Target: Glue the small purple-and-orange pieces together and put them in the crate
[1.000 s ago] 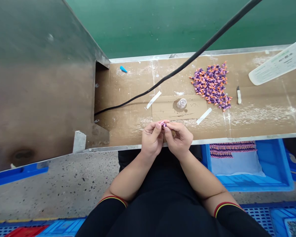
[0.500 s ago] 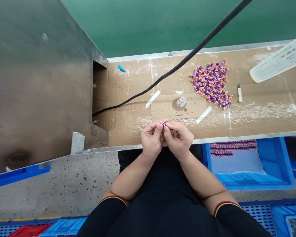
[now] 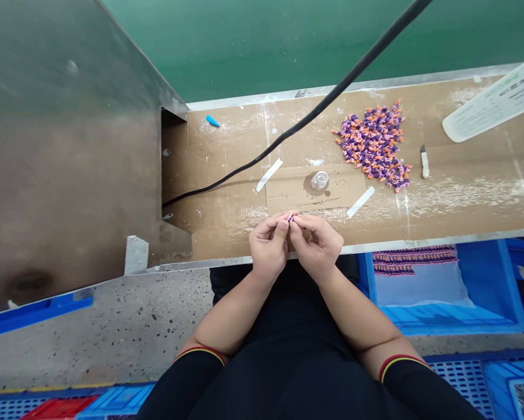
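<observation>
Between my fingertips is a tiny purple-and-pink piece (image 3: 290, 218), mostly covered, so its exact kind does not show. My left hand (image 3: 269, 242) pinches it from the left, thumb against forefinger. From the other side my right hand (image 3: 317, 242) grips it with thumb and forefinger too. Both hands are over the front edge of the cardboard-covered bench (image 3: 227, 221). Just beyond them a small clear cup (image 3: 320, 181) stands on a taped cardboard piece (image 3: 283, 195), with damp spots around it. Farther right lies a heap of small purple, pink and orange pieces (image 3: 373, 143).
A black cable (image 3: 283, 137) crosses above the bench. A craft knife (image 3: 425, 162), a translucent bottle (image 3: 485, 108) and a blue cone-shaped cap (image 3: 212, 121) lie on it. At left stands a metal housing (image 3: 78, 151). Below right, a blue crate (image 3: 493, 286) holds rows of similar pieces.
Both hands keep their pinch at nearly the same spot, and the small piece looks slightly turned between the fingertips. The whole view has shifted a little.
</observation>
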The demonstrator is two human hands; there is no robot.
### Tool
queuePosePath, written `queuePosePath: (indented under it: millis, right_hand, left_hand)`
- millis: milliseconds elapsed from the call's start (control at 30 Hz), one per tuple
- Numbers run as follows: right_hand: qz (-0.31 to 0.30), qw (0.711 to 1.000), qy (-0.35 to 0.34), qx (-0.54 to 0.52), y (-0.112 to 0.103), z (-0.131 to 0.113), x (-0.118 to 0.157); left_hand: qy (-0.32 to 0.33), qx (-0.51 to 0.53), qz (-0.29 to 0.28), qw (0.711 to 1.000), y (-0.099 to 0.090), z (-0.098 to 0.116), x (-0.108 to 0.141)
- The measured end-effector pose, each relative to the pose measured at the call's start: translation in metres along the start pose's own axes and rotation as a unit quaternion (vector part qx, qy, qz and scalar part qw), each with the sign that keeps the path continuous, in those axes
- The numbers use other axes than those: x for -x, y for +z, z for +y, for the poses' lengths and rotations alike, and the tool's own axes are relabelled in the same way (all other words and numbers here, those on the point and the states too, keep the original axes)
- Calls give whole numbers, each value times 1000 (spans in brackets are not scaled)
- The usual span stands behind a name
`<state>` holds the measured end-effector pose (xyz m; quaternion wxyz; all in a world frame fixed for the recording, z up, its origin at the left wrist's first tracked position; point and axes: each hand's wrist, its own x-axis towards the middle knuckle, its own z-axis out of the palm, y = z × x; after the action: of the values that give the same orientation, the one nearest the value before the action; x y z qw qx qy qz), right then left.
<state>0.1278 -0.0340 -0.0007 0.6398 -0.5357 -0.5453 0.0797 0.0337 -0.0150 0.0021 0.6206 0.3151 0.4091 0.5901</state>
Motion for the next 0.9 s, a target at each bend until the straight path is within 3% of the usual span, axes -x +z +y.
queuePosePath:
  millis: [200, 567, 900]
  right_hand:
    - [2, 998, 50, -26, 2, 2, 1]
    - [-5, 998, 55, -21, -1, 1, 0]
    - [-2, 998, 59, -38, -1, 3, 1]
  left_hand:
    - [2, 20, -47, 999, -8, 2, 0]
    - [74, -13, -36, 997, -7, -4, 4]
    - [72, -31, -39, 996, -8, -3, 4]
